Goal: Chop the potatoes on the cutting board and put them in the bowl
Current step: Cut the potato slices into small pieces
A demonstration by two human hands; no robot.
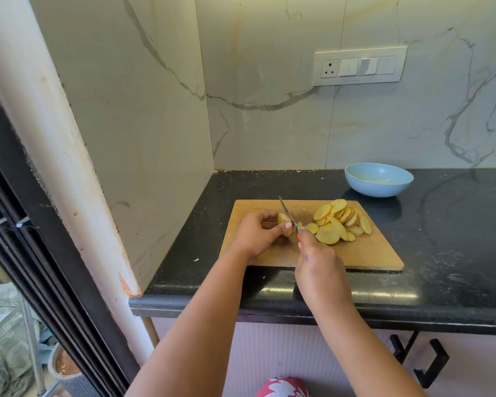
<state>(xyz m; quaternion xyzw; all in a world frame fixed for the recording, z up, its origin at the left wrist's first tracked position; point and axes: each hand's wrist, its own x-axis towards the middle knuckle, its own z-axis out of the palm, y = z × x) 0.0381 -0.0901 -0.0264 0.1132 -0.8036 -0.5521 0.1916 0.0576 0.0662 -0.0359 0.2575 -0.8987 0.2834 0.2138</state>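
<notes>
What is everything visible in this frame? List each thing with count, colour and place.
cutting board: one, light wood, on the counter in front of the person
potato piece: one, yellow, left part of the board, under the left hand
potato slices: a pile, yellow with tan skin, right part of the board
knife: one, silver blade, orange handle, cutting the potato piece
bowl: one, light blue, on the counter behind the board; looks empty
counter: one, black speckled
switch panel: one, white, on the marble wall
left hand: holds the potato piece
right hand: grips the knife
</notes>
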